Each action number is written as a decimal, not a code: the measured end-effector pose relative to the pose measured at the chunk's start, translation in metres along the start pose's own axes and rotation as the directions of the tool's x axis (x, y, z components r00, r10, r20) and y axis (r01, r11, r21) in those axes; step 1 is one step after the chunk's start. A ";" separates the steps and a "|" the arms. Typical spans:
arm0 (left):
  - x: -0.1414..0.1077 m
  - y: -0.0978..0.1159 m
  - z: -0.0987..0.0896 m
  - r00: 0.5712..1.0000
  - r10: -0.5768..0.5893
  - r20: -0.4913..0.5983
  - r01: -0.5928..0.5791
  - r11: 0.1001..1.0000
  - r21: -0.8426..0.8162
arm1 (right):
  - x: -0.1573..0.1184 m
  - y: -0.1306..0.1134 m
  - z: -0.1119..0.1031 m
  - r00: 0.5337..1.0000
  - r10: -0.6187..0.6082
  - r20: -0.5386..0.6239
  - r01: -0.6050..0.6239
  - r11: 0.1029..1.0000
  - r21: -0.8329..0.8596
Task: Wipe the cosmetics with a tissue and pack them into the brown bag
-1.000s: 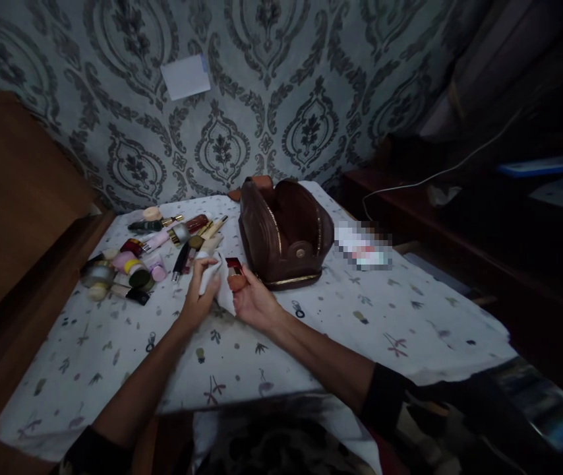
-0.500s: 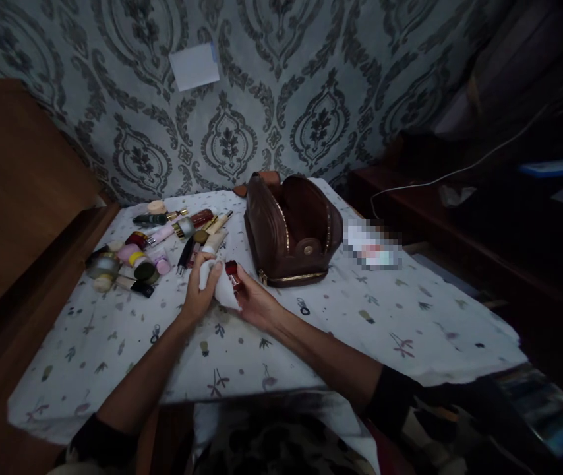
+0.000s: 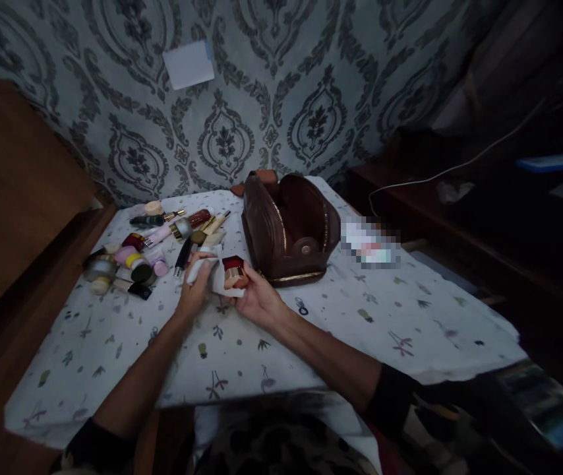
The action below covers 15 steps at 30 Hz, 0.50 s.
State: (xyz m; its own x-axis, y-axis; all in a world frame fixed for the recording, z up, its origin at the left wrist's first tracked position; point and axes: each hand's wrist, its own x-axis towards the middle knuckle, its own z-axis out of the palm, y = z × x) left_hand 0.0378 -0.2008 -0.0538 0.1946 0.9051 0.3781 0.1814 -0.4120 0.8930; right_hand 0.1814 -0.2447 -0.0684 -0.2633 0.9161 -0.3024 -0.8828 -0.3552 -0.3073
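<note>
Red-topped container [image 3: 235, 272], pinched in right fingers [image 3: 252, 272], shows broader than before, left fingers [image 3: 204, 271] pinching white cloth [image 3: 217, 277].

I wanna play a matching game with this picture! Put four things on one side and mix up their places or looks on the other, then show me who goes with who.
Things:
1. brown bag
2. small container at the right hand
3. white cloth or tissue
4. white card

Places or looks:
A. held by the left hand
B. up on the patterned wall
C. standing wide open
D. dark red on top

Right pairs: 1-C, 2-D, 3-A, 4-B
</note>
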 end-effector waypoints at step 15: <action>0.000 -0.006 0.007 0.996 -0.072 -0.043 0.069 0.996 -0.061 | -0.003 0.005 0.000 0.996 0.049 0.076 -0.039 0.992 -0.118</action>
State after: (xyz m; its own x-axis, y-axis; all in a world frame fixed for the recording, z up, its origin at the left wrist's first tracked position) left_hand 0.0430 -0.1992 -0.0606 0.1391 0.9360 0.3232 0.1351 -0.3413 0.9302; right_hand 0.1775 -0.2493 -0.0687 -0.3349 0.9092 -0.2474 -0.8195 -0.4106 -0.3997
